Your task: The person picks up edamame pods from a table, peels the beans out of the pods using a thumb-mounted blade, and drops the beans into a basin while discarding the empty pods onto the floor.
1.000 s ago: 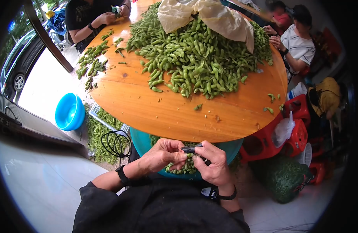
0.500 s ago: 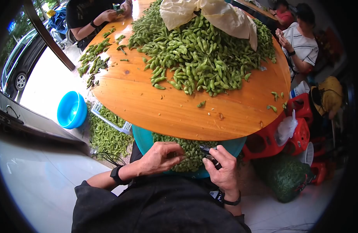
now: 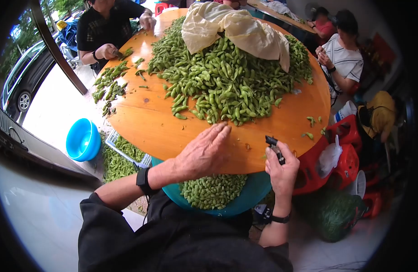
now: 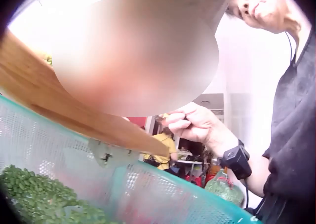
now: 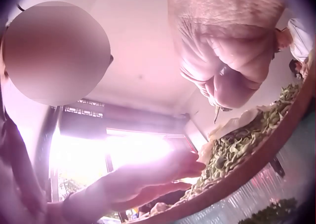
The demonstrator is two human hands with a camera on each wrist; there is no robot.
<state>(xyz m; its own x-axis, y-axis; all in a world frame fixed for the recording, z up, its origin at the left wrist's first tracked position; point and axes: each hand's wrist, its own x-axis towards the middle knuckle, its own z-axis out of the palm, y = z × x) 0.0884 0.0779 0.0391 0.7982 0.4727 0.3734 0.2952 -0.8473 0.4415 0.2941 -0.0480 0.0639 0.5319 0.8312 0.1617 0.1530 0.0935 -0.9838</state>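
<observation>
My left hand (image 3: pixel 204 152) reaches over the table's near edge, fingers extended together, fingertips right at the front of a large heap of green edamame pods (image 3: pixel 227 81). In the left wrist view a blurred patch covers much of the scene. My right hand (image 3: pixel 281 170) is raised at the table's right front edge and grips a small black tool (image 3: pixel 274 147) between thumb and fingers. Below the table edge, in front of my body, a teal basket (image 3: pixel 172 195) holds shelled green beans (image 3: pixel 213 192); its perforated wall (image 4: pixel 168 194) shows in the left wrist view.
A cream cloth (image 3: pixel 236 29) lies on the heap atop the wooden table (image 3: pixel 172 140). Loose pods (image 3: pixel 109 84) lie at its left. On the floor are a blue basin (image 3: pixel 83 140), a white crate (image 3: pixel 127 149), red stools (image 3: pixel 347 158) and a green bag (image 3: pixel 329 213). Other people sit around.
My hands were together over the basket, then parted. The left has moved forward onto the table toward the pods; the right has moved up and right with the black tool.
</observation>
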